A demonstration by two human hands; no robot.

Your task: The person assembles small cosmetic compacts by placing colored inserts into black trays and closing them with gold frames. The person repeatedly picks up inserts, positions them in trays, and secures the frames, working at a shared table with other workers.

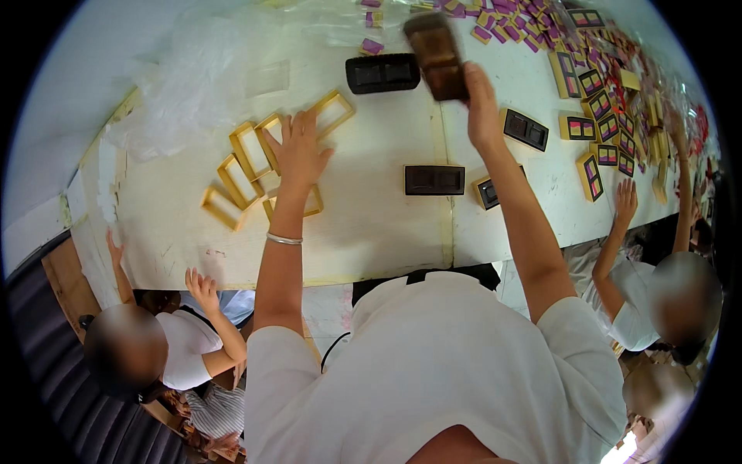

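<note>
My right hand (483, 112) is raised toward the far side of the table, gripping a dark brown two-compartment plastic tray (437, 58), slightly blurred. Fingers spread, my left hand (300, 155) rests over several gold rectangular box frames (335, 114); its fingertips are at the edges of two of them. A black two-compartment tray (382, 73) lies just left of the held one. Nearer to me is a dark tray set in a gold frame (434, 180). Another framed tray (487, 193) is partly hidden behind my right forearm, and one more (525, 129) lies right of my wrist.
Crumpled clear plastic (185, 85) covers the table's far left. Small purple-and-gold pieces (510, 27) are scattered at the far right, beside several filled gold boxes (578, 127). One person (182, 340) sits at the left, another (630, 286) at the right, hands by the table.
</note>
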